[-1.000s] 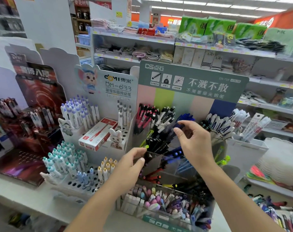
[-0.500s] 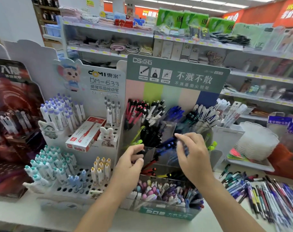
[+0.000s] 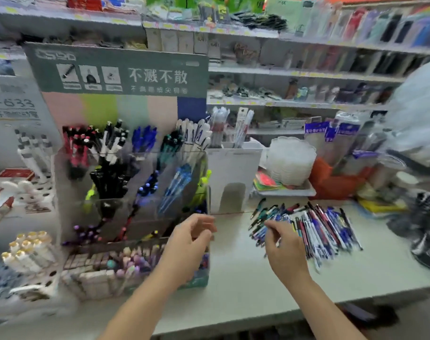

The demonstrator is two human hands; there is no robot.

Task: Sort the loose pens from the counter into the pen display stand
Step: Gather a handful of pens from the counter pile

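Observation:
The pen display stand [image 3: 69, 217] is a tiered clear box under a green header card, filled with red, black, blue and white pens. A heap of loose pens [image 3: 319, 227], mostly blue and white, lies on the pale counter [image 3: 246, 278] to its right. My left hand [image 3: 189, 244] hovers at the stand's front right corner, fingers loosely curled and holding nothing. My right hand [image 3: 282, 251] is at the heap's left edge, fingertips on the nearest pens; motion blur hides any pinch. No pen is lifted.
A white card holder [image 3: 233, 173] stands just right of the stand. Behind the heap are stacked white dishes [image 3: 290, 160] and an orange bag [image 3: 331, 180]. Another pen rack [image 3: 32, 273] is at the left, dark packets [image 3: 427, 241] at the right, shop shelves behind.
My view swung right. My right hand left the stand's upper compartments and dropped to the loose pens on the counter. My left hand came off the stand's front tier and moved right.

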